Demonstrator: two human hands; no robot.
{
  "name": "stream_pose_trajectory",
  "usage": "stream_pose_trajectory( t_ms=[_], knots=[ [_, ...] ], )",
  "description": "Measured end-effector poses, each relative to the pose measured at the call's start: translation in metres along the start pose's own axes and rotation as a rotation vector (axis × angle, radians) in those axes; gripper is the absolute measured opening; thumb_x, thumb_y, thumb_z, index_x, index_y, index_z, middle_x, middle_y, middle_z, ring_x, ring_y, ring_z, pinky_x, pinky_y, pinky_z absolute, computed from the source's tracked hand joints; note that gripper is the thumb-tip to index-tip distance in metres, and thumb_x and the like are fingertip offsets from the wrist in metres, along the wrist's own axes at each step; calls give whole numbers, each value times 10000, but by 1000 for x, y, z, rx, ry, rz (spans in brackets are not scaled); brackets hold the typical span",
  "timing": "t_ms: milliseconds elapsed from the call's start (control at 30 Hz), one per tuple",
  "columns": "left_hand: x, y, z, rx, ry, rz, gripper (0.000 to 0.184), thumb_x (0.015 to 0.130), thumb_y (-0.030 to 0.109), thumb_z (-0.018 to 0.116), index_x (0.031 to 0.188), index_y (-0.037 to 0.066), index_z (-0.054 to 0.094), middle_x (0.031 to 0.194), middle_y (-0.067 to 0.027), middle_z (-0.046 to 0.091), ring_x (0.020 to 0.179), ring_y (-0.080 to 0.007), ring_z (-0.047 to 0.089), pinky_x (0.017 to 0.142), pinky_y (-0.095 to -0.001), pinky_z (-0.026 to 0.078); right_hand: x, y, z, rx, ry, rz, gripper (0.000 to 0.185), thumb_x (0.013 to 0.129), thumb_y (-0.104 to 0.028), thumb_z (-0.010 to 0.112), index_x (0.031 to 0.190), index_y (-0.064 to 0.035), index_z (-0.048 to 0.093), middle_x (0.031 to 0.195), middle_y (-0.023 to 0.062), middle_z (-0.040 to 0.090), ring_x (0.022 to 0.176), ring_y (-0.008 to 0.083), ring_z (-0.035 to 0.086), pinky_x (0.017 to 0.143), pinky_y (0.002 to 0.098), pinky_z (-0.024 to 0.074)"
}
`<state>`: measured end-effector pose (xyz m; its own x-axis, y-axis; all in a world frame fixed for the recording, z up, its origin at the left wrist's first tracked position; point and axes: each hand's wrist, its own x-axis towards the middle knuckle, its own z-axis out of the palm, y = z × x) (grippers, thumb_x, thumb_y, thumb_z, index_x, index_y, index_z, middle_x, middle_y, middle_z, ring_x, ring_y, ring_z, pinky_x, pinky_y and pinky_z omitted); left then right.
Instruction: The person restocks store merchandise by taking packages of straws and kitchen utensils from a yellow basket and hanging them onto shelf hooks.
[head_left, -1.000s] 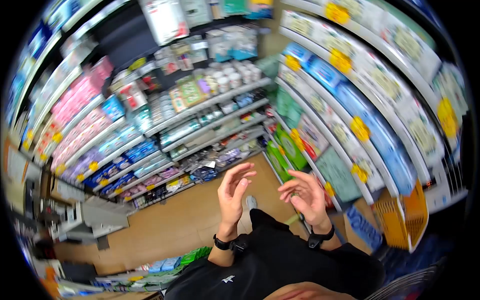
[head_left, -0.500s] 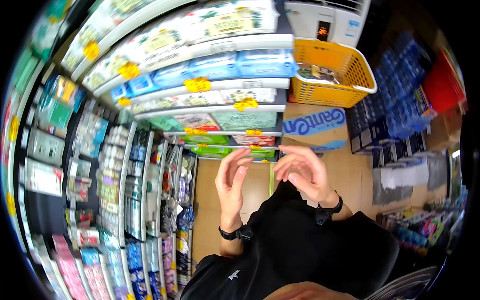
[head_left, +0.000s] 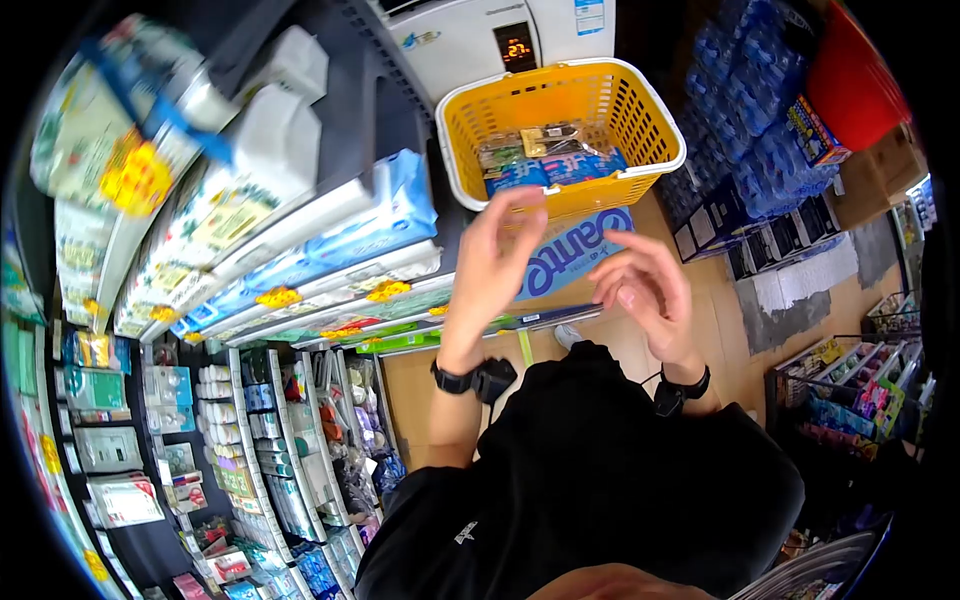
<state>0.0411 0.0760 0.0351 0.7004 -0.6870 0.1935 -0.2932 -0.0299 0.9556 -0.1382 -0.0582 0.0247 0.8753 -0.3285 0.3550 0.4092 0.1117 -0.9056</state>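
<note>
My left hand is raised just below the front rim of a yellow basket, its fingertips overlapping the basket's edge in the view. Its fingers are bent but apart, and it holds nothing. Lower and to the right, my right hand hovers with curled, spread fingers and nothing between them. Inside the basket lie blue and pink packs and a small clear-wrapped item. Behind my hands is a cardboard box with blue lettering.
A white appliance with a lit display stands behind the basket. Shelves of tissue packs run along the left. Wrapped bottles are stacked at the right, above a wire rack of goods. A shoe shows on the floor.
The view has swung right, bringing the basket from the right side to the upper middle, closer. My left hand has risen towards it, and both hands remain empty.
</note>
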Motion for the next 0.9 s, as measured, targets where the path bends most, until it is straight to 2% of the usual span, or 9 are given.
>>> stream_pose_trajectory(
  t_ms=[167,233,333,400,433,567,667,767,900],
  knots=[
    [133,-14,32,226,-113,18,345,963,323,649,1109,14,696,1043,-116,740,921,-216,706,791,-316,533,25,14,-60,-38,104,-24,481,992,-80,569,1433,47,425,1133,169,664,920,168,650,795,282,506],
    [175,-18,46,317,-141,-53,380,956,350,648,1100,4,704,1033,-127,743,922,-228,709,802,-328,534,32,22,-78,-27,134,-16,482,991,-79,568,1435,45,425,1133,166,665,919,167,649,799,281,504],
    [235,-38,72,460,-221,35,448,935,406,651,1096,-7,716,1010,-155,744,908,-265,713,827,-363,534,45,27,-105,-28,176,-11,484,990,-77,567,1437,41,426,1132,161,665,919,165,648,806,281,501],
    [276,-64,87,505,-356,-140,479,909,432,662,1082,-10,725,997,-170,746,902,-304,716,840,-394,533,51,30,-118,-34,190,0,485,989,-78,568,1438,39,427,1132,158,665,921,164,647,809,281,500],
    [297,-84,92,602,-423,-172,432,934,372,645,1124,-11,704,927,-123,725,796,-221,692,743,-325,521,54,32,-124,-18,205,5,486,988,-80,570,1438,38,429,1131,155,666,923,163,645,811,280,498],
    [335,-143,97,819,-569,-207,461,901,409,673,1132,13,716,930,-141,733,803,-257,700,761,-345,525,60,35,-144,0,261,27,485,988,-85,573,1437,34,435,1127,149,668,932,159,643,809,278,494],
    [343,-195,92,919,-678,-184,484,867,417,703,1134,15,720,1007,-186,735,885,-314,705,814,-379,531,61,38,-157,15,284,44,487,989,-91,574,1440,30,435,1122,143,670,930,159,643,810,280,494],
    [344,-213,93,1048,-700,-213,549,829,372,752,1237,14,669,1228,-229,675,1129,-355,649,971,-414,504,61,45,-168,30,311,63,495,989,-100,579,1445,25,433,1118,138,671,928,158,643,810,281,495],
    [343,-242,97,895,-680,-11,575,790,288,786,1266,0,637,1231,-248,662,1155,-391,627,995,-430,492,65,50,-177,49,329,79,500,989,-108,578,1449,23,432,1111,133,673,927,158,643,810,280,494]
  ],
)
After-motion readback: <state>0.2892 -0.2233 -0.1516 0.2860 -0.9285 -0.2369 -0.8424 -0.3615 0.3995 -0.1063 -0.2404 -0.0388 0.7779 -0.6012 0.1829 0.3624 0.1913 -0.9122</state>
